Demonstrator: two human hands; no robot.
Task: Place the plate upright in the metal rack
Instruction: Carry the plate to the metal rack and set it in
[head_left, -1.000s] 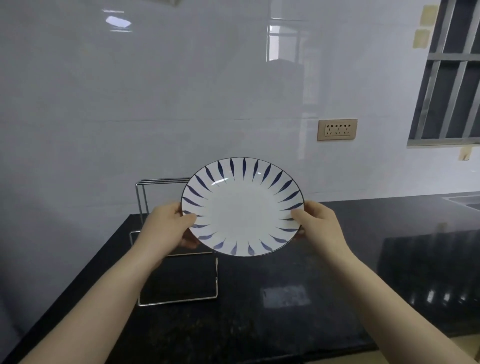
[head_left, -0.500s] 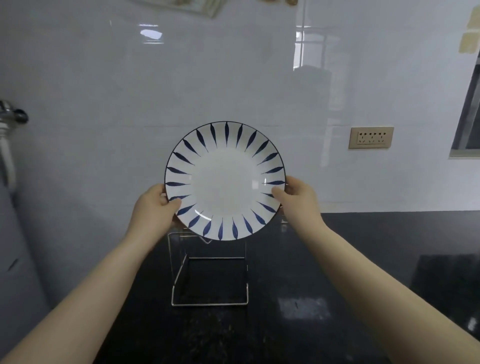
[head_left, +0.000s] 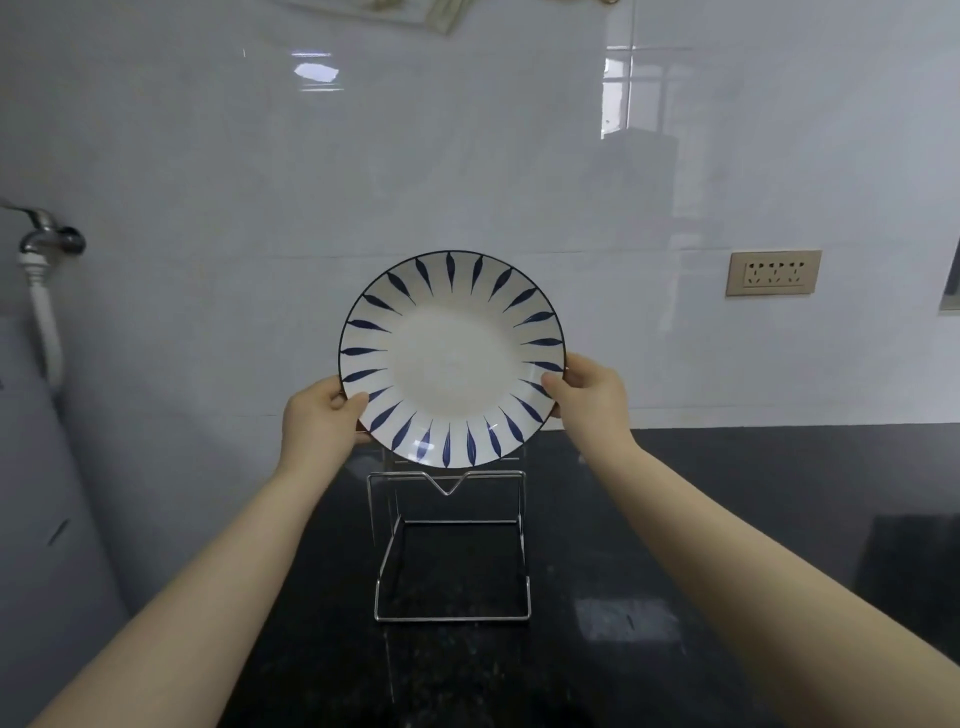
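Head view: a glossy white tiled wall fills the upper field. Below it runs a black speckled countertop. Both forearms reach forward over the countertop. The plate, white with dark blue leaf marks round its rim, is held nearly upright with its face toward the camera, in the air directly above the metal rack; its lower edge sits just above the rack's notched top bar, and contact cannot be confirmed. The rack stands on the countertop close to the wall. Left hand grips the plate's lower left rim, thumb across the face, remaining fingers behind. Right hand grips the lower right rim likewise. A tan wall socket is mounted at right. A metal tap with white hose projects at the left edge.
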